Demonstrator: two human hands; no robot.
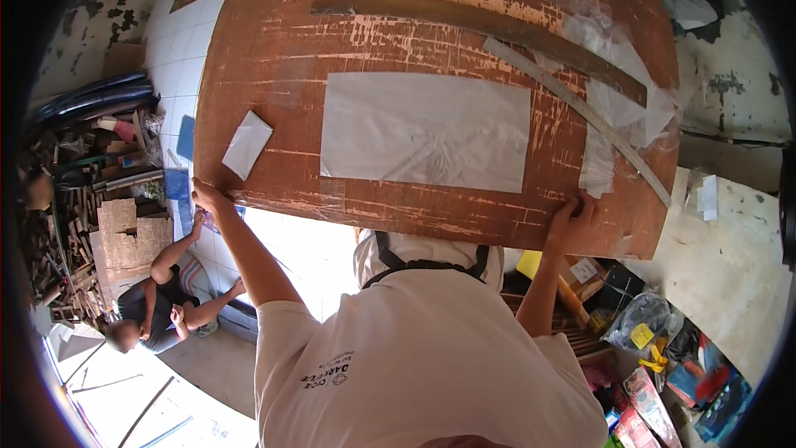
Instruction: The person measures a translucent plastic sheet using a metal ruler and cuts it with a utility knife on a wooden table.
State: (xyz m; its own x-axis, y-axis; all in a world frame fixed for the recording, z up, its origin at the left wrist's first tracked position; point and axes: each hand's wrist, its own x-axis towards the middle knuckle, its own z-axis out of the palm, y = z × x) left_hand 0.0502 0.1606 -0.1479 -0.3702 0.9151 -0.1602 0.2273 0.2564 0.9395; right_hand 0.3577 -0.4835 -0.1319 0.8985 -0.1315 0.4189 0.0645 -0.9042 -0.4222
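Note:
A worn reddish-brown tabletop (274, 50), scratched down to paler wood, spreads in front of me. My left hand (207, 196) is closed around its near left corner, with some fingers hidden. At the near right edge, my right hand (572, 217) has its fingers bent over the rim. Between the hands lies a flat, whitish plastic sheet (414, 129), slightly creased in its lower middle. A small folded white packet (247, 145) rests near my left hand. Beyond my right hand, a metal ruler (572, 99) slants across the board, beside a long dark wooden strip (464, 15).
Crumpled clear plastic (618, 54) covers the tabletop's right side. Down on the left, another person (170, 303) sits on the floor near stacked wood scraps (70, 224). Bags and packages (643, 323) crowd the lower right. A pale slab-like surface (730, 241) stands at the right.

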